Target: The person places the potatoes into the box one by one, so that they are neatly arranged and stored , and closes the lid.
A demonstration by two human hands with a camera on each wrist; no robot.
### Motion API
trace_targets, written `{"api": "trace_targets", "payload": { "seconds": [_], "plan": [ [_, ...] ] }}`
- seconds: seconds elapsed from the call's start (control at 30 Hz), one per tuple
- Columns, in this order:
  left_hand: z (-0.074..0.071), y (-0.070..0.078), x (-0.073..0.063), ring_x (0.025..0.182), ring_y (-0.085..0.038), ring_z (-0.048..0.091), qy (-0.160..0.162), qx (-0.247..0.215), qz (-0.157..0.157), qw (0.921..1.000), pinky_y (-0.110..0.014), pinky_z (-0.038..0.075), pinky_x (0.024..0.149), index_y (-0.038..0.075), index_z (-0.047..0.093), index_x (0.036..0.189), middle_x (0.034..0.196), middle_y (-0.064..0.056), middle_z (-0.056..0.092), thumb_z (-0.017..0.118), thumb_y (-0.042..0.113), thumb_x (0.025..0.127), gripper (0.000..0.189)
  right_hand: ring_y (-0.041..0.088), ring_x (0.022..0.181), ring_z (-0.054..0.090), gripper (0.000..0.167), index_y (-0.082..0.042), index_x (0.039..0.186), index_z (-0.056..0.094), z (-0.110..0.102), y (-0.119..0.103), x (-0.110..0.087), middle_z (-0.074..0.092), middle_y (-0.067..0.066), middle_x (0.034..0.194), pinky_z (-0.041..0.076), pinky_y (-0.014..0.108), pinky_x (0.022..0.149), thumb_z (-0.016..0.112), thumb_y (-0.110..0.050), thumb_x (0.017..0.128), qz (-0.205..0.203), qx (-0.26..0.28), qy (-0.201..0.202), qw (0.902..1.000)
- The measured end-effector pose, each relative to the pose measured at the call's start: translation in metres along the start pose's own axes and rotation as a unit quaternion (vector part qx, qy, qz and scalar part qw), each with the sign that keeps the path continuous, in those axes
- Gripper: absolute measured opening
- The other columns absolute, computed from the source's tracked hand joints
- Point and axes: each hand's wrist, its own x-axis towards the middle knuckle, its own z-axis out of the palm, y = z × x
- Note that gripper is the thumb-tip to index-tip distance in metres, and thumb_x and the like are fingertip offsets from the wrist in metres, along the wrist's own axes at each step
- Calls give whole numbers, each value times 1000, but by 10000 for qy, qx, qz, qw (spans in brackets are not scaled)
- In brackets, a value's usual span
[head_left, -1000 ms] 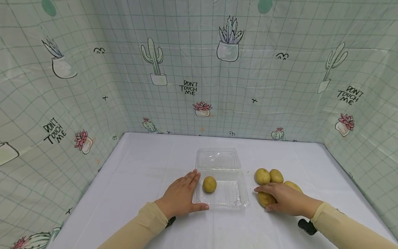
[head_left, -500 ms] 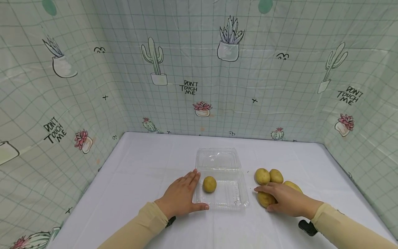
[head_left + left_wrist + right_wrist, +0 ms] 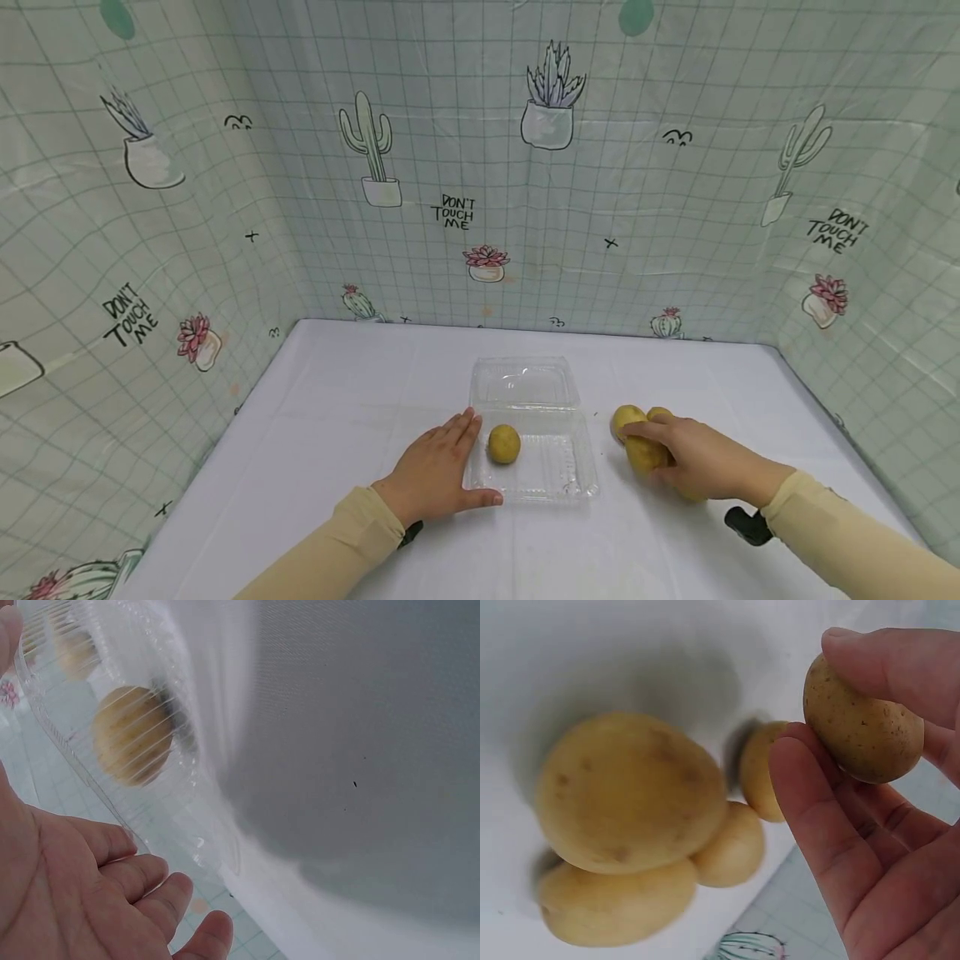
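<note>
In the head view, my left hand (image 3: 438, 471) rests along the left side of a clear plastic clamshell box (image 3: 551, 467). Its fingers are straight, with the thumb by the box's front corner. One round potato (image 3: 504, 444) sits in the left part of the box base. Over on the right, my right hand (image 3: 701, 458) pinches a potato (image 3: 647, 456) between thumb and fingers. The right wrist view shows this speckled potato (image 3: 866, 724) raised off the table. Several other potatoes lie beneath and behind that hand, including a large potato (image 3: 630, 795); the hand partly hides them in the head view.
The box's lid (image 3: 525, 383) is folded back, away from me. A white cloth (image 3: 360, 375) covers the table. Patterned curtains (image 3: 420, 158) stand at the back and both sides. Black wrist-worn devices (image 3: 748, 527) show below the wrists.
My right hand has lifted a potato from the table and moved slightly up and away. Another potato now shows beneath the hand. The left hand and box have stayed in place.
</note>
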Motion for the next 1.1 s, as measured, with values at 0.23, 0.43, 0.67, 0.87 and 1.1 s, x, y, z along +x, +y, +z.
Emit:
{"api": "trace_targets", "payload": {
  "seconds": [0.23, 0.43, 0.67, 0.87, 1.1],
  "plan": [
    [1, -1, 0, 145, -30, 31, 39, -12, 9, 10000, -44, 32, 113, -3, 33, 153, 159, -19, 29, 57, 73, 86, 104, 9, 89, 55, 57, -17, 135, 60, -20, -7, 18, 59, -8, 105, 52, 34, 76, 80, -8, 83, -121, 72, 91, 9999],
    [1, -1, 0, 145, -30, 31, 61, -19, 4, 10000, -44, 32, 113, -3, 33, 153, 159, -19, 30, 57, 73, 86, 105, 8, 81, 53, 55, -17, 138, 58, -23, -20, 42, 57, -9, 99, 50, 26, 70, 78, -11, 87, -274, 449, -156, 9985],
    [2, -1, 1, 145, -30, 32, 51, -61, -5, 10000, -45, 33, 112, -2, 33, 153, 159, -19, 30, 58, 74, 85, 105, 10, 87, 55, 57, -18, 141, 56, -16, -39, 69, 60, -7, 107, 51, 28, 74, 78, -15, 88, -246, 683, -397, 9966],
    [4, -1, 2, 145, -29, 31, 50, -83, -16, 10000, -45, 33, 113, -1, 33, 154, 159, -18, 29, 57, 75, 85, 106, 11, 93, 56, 57, -15, 142, 55, -4, -49, 87, 61, -5, 115, 51, 32, 81, 75, -15, 90, -218, 764, -659, 9947],
    [5, -2, 1, 145, -29, 31, 73, -107, -23, 9999, -45, 33, 113, -2, 33, 154, 159, -18, 29, 57, 75, 85, 105, 11, 87, 54, 55, -8, 141, 55, 9, -57, 105, 62, -6, 112, 49, 29, 77, 72, -9, 89, -386, 784, -786, 9931]
  ]
}}
